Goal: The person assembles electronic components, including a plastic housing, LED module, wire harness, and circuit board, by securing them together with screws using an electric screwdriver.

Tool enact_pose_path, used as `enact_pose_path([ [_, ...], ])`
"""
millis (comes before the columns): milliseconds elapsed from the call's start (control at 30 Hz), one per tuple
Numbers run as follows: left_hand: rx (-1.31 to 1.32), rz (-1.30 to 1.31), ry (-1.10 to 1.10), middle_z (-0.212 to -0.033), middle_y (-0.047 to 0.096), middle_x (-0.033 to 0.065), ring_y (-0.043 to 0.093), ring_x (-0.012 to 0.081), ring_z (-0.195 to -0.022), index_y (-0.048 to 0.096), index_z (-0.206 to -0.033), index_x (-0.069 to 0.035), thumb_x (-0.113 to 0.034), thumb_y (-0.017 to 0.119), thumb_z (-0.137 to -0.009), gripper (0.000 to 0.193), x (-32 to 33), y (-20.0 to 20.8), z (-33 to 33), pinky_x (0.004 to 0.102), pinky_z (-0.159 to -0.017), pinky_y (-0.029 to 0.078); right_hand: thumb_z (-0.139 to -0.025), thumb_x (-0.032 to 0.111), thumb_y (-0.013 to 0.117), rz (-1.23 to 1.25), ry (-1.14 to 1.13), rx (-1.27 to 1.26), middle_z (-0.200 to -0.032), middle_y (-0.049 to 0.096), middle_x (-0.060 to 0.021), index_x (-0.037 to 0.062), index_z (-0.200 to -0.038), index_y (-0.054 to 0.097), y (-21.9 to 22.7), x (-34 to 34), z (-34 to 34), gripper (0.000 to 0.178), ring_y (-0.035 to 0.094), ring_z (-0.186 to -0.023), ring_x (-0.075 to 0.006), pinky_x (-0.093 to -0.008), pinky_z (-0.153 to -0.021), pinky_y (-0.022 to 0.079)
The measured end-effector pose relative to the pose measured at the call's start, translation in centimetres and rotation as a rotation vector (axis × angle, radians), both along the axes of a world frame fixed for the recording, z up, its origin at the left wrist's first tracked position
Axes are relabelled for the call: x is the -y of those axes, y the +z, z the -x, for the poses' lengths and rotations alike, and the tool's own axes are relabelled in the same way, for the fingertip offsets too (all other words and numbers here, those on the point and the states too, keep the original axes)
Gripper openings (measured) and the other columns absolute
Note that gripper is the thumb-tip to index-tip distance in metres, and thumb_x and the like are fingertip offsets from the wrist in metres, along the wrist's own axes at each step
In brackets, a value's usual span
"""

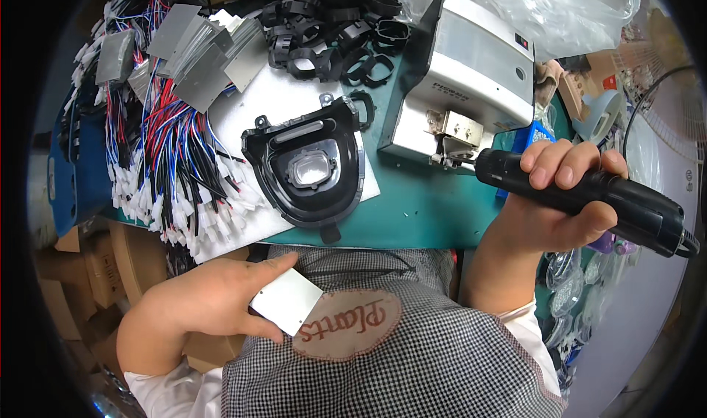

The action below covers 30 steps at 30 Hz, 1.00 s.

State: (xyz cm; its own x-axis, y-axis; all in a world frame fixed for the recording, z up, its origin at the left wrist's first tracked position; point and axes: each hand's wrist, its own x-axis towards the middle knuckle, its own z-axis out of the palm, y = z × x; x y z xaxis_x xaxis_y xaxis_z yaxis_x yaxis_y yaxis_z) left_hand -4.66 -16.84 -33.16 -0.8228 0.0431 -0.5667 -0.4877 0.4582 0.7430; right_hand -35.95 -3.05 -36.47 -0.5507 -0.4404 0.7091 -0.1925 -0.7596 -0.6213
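My left hand [221, 293] is closed on a flat white square plate [286, 304], pinched between thumb and fingers in front of the apron. In my right hand [545, 204] is a black electric screwdriver [633, 208], gripped around its body with a cord at its rear end. Its bit points left, into the small metal outlet [458, 134] of a white and grey screw feeder [479, 46]; whether a screw sits on the tip is too small to tell. Between the hands, farther off, a black curved plastic housing [340, 186] with a clear oval window lies on white foam [368, 186].
Bundled red, blue, black and white wires with white connectors [166, 134] cover the left side. Several thin grey plates [199, 79] lie on them. Black plastic rings [317, 61] are heaped at the back. Clear plastic bags [545, 5] lie behind the feeder on the green mat [427, 215].
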Motion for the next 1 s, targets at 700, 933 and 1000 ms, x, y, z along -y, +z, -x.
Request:
enact_pose_path([
  [700,-0.369,0.390,0.478,-0.092,0.062,0.0128,0.061,0.0252,-0.076,0.060,-0.116,-0.003,-0.032,0.089,-0.050,0.078,1.4,0.8,0.2,0.0305,-0.070,0.049,-0.080,0.051,0.068,-0.047,0.298,0.118,-0.074,0.052,-0.0052,0.0040,-0.123,0.042,1.4,1.2,-2.4,0.068,0.054,-0.056,-0.0176,-0.0337,-0.054,0.049],
  [933,-0.656,0.966,0.579,-0.118,0.056,0.0163,0.047,0.0394,-0.118,0.059,-0.108,-0.002,-0.028,0.086,-0.047,0.072,0.3,-4.1,4.5,0.0466,-0.097,0.038,-0.082,0.043,0.067,-0.014,0.581,0.019,-0.082,0.054,-0.0051,0.0042,-0.121,0.046,2.3,3.8,-4.6,0.059,0.057,-0.064,-0.0159,-0.0310,-0.061,0.046],
  [1000,-0.672,0.965,0.591,-0.118,0.057,0.0164,0.047,0.0410,-0.119,0.059,-0.107,-0.002,-0.030,0.085,-0.048,0.070,0.4,-5.3,5.1,0.0488,-0.099,0.036,-0.082,0.044,0.067,-0.015,0.600,0.014,-0.081,0.054,-0.0048,0.0044,-0.121,0.045,2.1,4.5,-5.1,0.060,0.056,-0.063,-0.0155,-0.0308,-0.060,0.046],
])
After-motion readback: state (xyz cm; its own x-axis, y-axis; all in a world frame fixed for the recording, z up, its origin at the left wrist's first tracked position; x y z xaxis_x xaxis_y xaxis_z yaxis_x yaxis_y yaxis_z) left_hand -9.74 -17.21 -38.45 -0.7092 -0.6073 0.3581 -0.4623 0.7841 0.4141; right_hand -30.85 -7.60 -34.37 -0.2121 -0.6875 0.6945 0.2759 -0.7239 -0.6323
